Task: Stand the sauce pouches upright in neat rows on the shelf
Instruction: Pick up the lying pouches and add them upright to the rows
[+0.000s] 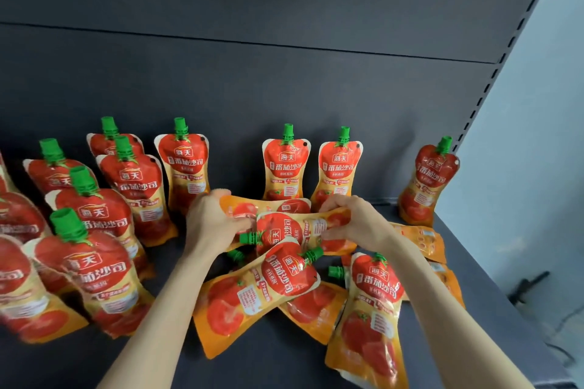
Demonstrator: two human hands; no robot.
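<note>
While both hands are on the same pouch, head view gives: left hand [218, 221] fingers curled round the cap end of a sideways pouch [294, 230], right hand [350, 224] fingers pinching its bottom edge. It sits on top of the loose pile [259, 290] mid-shelf, green cap [249, 237] pointing left. Can't tell if the left hand also catches the flat pouch behind [252, 208].

Standing so far: left rows [104, 230] packed tight, back-row pouches [286, 164] with a gap between them, lone pouch [429, 180] far right. More lie flat on the shelf [284, 357], front and right.

My read: the step is lift-and-rotate.
- Lift clear of the pile first; dragging would likely shift the ones underneath.
- Swing the cap up and spread the bottom fold with the right fingers before setting down, else it probably flops.
- Place it in the back-row gap, or square in front of a back pouch, label forward.
- Let go of the cap end only once it stands.
</note>
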